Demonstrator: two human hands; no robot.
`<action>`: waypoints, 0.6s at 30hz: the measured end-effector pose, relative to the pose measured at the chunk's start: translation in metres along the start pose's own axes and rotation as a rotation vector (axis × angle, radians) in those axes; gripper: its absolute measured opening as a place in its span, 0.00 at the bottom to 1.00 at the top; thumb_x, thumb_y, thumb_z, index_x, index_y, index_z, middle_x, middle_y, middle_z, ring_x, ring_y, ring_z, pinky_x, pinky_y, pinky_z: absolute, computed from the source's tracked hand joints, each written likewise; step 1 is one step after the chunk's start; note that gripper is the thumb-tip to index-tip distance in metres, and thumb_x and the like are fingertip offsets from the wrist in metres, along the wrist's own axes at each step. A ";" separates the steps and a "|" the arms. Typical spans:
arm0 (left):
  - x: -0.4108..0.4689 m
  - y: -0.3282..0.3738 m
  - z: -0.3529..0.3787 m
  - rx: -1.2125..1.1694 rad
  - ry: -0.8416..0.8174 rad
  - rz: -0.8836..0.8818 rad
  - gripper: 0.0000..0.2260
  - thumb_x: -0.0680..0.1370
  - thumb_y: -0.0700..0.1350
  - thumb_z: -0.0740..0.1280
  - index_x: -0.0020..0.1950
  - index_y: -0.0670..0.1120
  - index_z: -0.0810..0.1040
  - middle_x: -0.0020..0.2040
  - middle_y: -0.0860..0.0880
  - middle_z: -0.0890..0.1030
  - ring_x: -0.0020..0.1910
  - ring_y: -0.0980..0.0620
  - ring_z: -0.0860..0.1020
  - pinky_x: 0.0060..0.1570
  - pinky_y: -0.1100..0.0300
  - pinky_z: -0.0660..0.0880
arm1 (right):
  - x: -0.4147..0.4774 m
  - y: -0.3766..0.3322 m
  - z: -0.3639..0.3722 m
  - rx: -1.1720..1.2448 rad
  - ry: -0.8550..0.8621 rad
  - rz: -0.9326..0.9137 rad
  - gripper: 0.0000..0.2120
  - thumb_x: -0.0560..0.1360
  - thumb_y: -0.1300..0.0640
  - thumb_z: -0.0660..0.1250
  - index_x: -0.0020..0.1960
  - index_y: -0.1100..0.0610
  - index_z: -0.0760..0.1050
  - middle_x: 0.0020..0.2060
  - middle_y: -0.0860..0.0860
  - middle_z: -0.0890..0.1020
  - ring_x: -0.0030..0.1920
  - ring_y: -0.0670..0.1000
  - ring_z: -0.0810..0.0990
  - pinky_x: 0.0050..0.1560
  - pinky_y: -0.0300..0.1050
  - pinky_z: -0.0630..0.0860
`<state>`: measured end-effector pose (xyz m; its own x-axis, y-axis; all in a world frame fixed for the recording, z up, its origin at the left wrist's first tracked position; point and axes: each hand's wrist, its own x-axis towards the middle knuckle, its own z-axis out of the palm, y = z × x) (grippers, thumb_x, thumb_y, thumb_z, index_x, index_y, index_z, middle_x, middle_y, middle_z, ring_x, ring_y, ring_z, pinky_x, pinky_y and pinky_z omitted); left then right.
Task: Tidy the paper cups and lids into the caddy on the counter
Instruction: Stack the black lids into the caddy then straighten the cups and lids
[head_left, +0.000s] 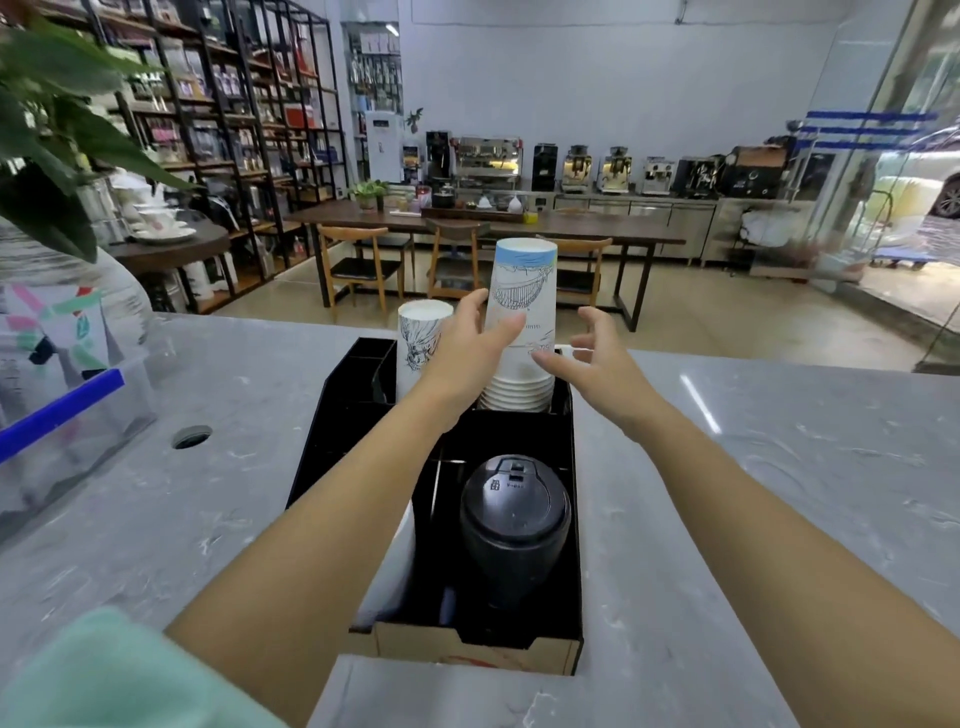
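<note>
Both hands spread open: left hand (470, 345) touches the cup stack (522, 332); right hand (589, 364) just beside it.

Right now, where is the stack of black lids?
The stack of black lids stands in the caddy's near right compartment, in front of the tall cup stack.

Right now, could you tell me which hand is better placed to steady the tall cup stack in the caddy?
The left hand: its fingers already lie against the side of the tall stack. The right hand hovers open beside the stack, its fingertips just short of it.
</note>
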<state>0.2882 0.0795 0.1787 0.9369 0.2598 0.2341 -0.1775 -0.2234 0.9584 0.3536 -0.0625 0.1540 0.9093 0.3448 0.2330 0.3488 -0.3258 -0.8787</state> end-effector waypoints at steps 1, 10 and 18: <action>0.001 -0.003 0.001 -0.010 -0.012 -0.007 0.24 0.79 0.49 0.62 0.73 0.48 0.62 0.64 0.50 0.73 0.59 0.55 0.73 0.50 0.65 0.69 | 0.002 0.001 0.003 0.014 -0.013 0.003 0.41 0.71 0.47 0.70 0.75 0.52 0.49 0.70 0.58 0.66 0.69 0.55 0.66 0.65 0.50 0.66; 0.013 -0.012 0.007 -0.138 -0.027 -0.067 0.26 0.79 0.54 0.60 0.76 0.58 0.56 0.71 0.56 0.69 0.68 0.53 0.69 0.59 0.54 0.64 | 0.015 0.009 0.024 -0.032 0.010 -0.062 0.32 0.71 0.49 0.70 0.70 0.52 0.58 0.60 0.51 0.78 0.59 0.50 0.77 0.61 0.50 0.72; 0.008 -0.019 0.011 -0.061 -0.001 -0.030 0.35 0.71 0.58 0.66 0.75 0.58 0.56 0.70 0.49 0.71 0.68 0.48 0.71 0.69 0.44 0.65 | 0.016 0.007 0.030 -0.092 0.064 -0.045 0.28 0.73 0.48 0.68 0.67 0.55 0.61 0.60 0.50 0.77 0.57 0.51 0.76 0.57 0.48 0.73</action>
<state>0.3019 0.0757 0.1608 0.9423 0.2650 0.2048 -0.1672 -0.1575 0.9733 0.3642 -0.0332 0.1390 0.9039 0.3048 0.3001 0.4061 -0.3914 -0.8258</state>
